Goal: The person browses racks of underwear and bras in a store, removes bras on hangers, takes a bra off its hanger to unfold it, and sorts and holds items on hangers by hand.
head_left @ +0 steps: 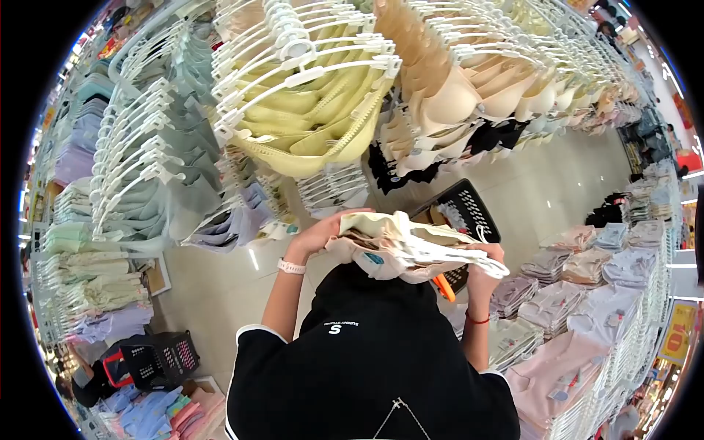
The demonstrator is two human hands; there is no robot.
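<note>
A stack of cream and pale pink bras (381, 253) on white hangers (440, 251) is held in front of my chest. My left hand (326, 233), with a pale band on the wrist, is closed on the cup end of the stack. At the other end my right hand (484, 265), wearing a red cord bracelet, grips the stack near the hangers. Parts of the fingers on both sides are hidden by the bras. A teal tag (374, 259) shows on the front bra.
Yellow bras (315, 121) hang on a rack straight ahead, with beige bras (455, 95) to their right. Grey-green bras (147, 191) hang at left. A black shopping basket (466, 205) stands on the floor beyond my hands. Folded garments (572, 308) fill the right-hand display.
</note>
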